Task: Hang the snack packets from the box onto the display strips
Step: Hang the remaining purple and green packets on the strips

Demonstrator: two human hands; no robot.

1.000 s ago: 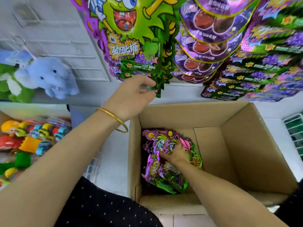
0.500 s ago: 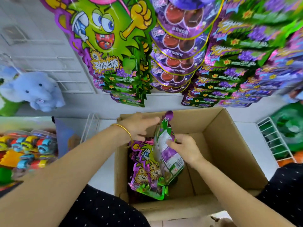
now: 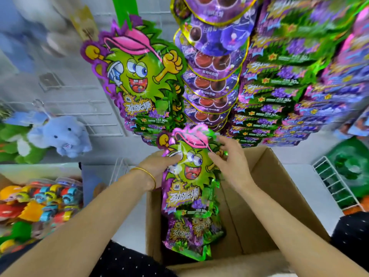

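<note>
I hold a green snack packet (image 3: 188, 176) with a cartoon face and pink cap upright above the open cardboard box (image 3: 279, 196). My left hand (image 3: 159, 166) grips its left edge, and my right hand (image 3: 229, 162) pinches its upper right side. More packets of the same kind (image 3: 189, 234) lie in the box's left part. Right above, a stack of matching green packets (image 3: 139, 86) hangs from a green display strip (image 3: 124, 11).
Purple round packets (image 3: 211, 80) and rows of purple-green packets (image 3: 279, 96) hang to the right. A blue plush elephant (image 3: 61, 134) hangs on the wire grid at left. Colourful toys (image 3: 40, 200) fill a bin at lower left. A white wire rack (image 3: 335, 184) stands at right.
The packet was turned face-forward and lifted out of the box up toward the hanging stack. My left hand came down from the hanging packets and took hold of it. The camera tilted upward.
</note>
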